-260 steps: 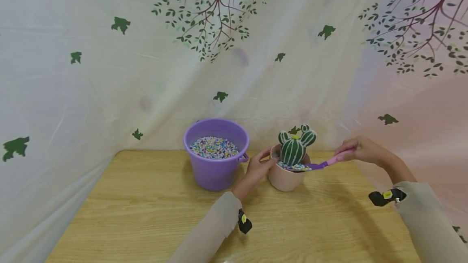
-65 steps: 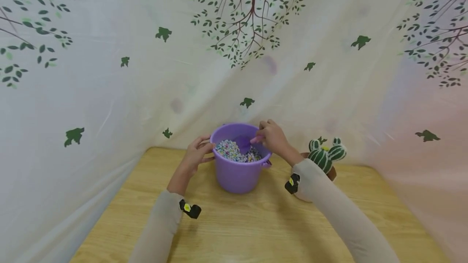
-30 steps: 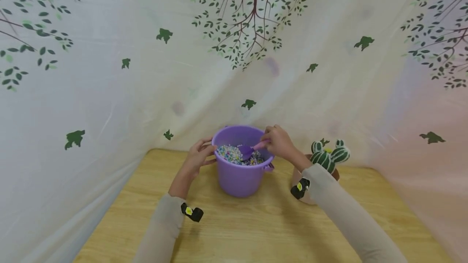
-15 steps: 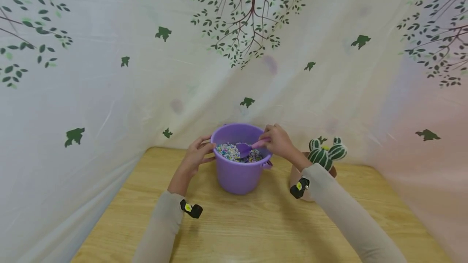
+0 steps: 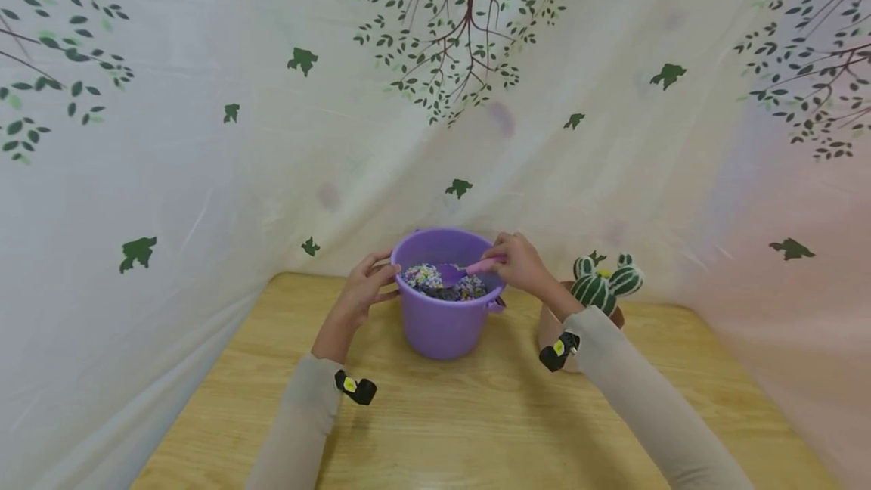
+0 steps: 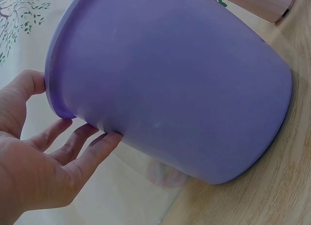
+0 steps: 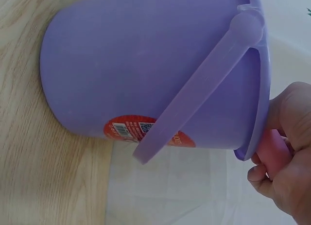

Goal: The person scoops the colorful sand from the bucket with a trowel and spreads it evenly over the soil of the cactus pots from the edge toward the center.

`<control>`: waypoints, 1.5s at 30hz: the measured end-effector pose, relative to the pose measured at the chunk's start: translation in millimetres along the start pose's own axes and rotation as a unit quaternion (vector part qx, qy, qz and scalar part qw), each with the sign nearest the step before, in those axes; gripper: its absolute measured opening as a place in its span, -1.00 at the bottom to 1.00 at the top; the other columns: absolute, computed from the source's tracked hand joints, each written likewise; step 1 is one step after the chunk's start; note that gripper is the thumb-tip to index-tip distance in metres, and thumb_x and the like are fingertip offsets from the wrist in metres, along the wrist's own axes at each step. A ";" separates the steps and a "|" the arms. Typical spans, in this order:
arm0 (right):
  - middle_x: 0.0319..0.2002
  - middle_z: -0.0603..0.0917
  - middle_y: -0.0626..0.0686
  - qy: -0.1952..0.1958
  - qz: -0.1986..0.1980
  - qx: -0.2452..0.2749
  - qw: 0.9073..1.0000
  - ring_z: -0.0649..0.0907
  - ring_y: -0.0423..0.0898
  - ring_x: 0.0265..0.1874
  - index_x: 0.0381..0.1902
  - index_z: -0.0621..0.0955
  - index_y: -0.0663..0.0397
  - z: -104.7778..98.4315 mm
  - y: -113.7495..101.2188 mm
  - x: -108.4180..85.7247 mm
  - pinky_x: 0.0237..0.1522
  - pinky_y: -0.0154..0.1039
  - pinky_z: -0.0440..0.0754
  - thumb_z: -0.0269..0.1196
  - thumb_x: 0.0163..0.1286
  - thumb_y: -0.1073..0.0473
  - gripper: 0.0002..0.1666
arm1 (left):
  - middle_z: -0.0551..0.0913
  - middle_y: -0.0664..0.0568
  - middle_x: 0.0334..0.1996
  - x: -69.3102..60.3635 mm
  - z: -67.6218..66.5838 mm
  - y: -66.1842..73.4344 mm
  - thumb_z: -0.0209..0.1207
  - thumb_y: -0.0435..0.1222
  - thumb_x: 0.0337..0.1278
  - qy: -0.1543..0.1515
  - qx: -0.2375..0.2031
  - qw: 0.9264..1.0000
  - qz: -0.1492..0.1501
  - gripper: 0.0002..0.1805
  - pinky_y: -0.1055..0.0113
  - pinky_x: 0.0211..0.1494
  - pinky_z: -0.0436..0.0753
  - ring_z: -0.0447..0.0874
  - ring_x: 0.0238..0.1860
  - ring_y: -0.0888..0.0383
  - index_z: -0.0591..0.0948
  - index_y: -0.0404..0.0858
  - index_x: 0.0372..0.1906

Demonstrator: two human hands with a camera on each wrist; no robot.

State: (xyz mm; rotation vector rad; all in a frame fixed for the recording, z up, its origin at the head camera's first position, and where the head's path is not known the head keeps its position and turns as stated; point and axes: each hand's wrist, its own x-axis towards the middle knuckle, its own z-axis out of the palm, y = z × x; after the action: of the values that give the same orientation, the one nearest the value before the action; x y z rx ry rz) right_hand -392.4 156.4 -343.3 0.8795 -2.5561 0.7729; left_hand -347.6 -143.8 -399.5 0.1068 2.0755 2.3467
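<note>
Off-white cloth [image 5: 204, 187], printed with branches and green leaf-like shapes, backs a wooden table [image 5: 408, 429]. At left, the left hand [image 5: 361, 292] grips the rim of the purple bucket [image 5: 445, 331], its thumb at the edge and its fingers spread against the outer wall. Inside the bucket, which stands upright on the table, lie multicoloured beads [image 5: 420, 277]. The toy shovel [image 5: 472, 268] has shifted: a moment ago its blade stood steeply among the beads; it now lies flatter, above a darker patch, which suggests that a scoop is being gathered. The right hand [image 5: 519, 265] holds the shovel's pink handle, fingers closed around it, at the bucket's right rim. The bail [image 7: 199, 89] hangs down this side, partly covering a red sticker [image 7: 116, 130]. Farther right stands a pinkish pot [image 5: 548, 324] bearing a striped green cactus [image 5: 593, 294]. The right sleeve [image 5: 633, 380] crosses before the pot, hiding part of it; the bucket's raised rim lies between blade and pot.
</note>
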 end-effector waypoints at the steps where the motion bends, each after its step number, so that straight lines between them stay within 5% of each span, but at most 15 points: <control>1: -0.44 0.65 0.13 0.002 -0.002 0.004 1.000 0.52 -0.02 -0.40 -0.32 0.82 0.28 -0.7 0.1 -0.2 -0.33 -0.26 0.48 0.43 0.20 0.37 -0.91 | 0.48 -0.34 0.36 0.2 -0.1 0.3 0.15 -0.29 0.42 0.000 0.002 1.000 0.001 -0.43 0.00 0.22 0.70 0.59 0.26 -0.18 0.37 -0.24 0.47; 12: -0.36 0.66 0.12 -0.006 0.013 0.009 1.000 0.54 -0.04 -0.35 -0.22 0.81 0.26 -17.1 1.1 -8.3 -0.30 -0.24 0.54 0.45 0.27 0.23 -0.81 | 0.52 -0.36 0.31 -0.6 -0.4 0.8 0.15 -0.29 0.42 0.002 0.004 1.000 0.004 -0.44 -0.01 0.21 0.70 0.68 0.06 0.02 0.40 -0.24 0.46; 21: -0.35 0.67 0.12 0.009 -0.004 0.006 1.000 0.54 -0.03 -0.32 -0.22 0.81 0.23 -20.1 0.4 -16.8 -0.24 -0.22 0.52 0.47 0.24 0.22 -0.80 | 0.50 -0.36 0.33 -1.4 -2.1 -0.8 0.14 -0.26 0.44 -0.004 0.005 1.000 0.004 -0.44 -0.01 0.23 0.69 0.60 0.21 -0.17 0.38 -0.23 0.47; 31: -0.32 0.70 0.15 0.049 0.022 0.023 0.998 0.59 0.02 -0.29 -0.21 0.81 0.25 -23.4 -4.8 -25.8 -0.25 -0.21 0.56 0.48 0.21 0.24 -0.78 | 0.52 -0.30 0.33 1.0 -2.4 -0.5 0.16 -0.24 0.43 -0.009 0.000 1.000 -0.008 -0.44 0.00 0.22 0.70 0.58 0.24 -0.15 0.40 -0.19 0.46; 45: -0.30 0.70 0.15 0.037 0.044 0.001 0.998 0.57 0.00 -0.31 -0.14 0.80 0.23 -59.3 -8.3 -36.4 -0.27 -0.22 0.54 0.46 0.26 0.18 -0.74 | 0.51 -0.32 0.33 1.4 -2.9 -0.7 0.16 -0.23 0.43 -0.013 -0.001 1.000 -0.006 -0.43 0.00 0.24 0.69 0.66 0.13 0.03 0.38 -0.20 0.47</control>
State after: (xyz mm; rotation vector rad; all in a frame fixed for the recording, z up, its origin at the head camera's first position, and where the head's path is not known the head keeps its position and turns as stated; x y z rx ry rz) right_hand -352.0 202.7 -309.6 0.7295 -2.5437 0.8189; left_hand -349.2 -146.6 -400.4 0.1235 2.0576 2.3274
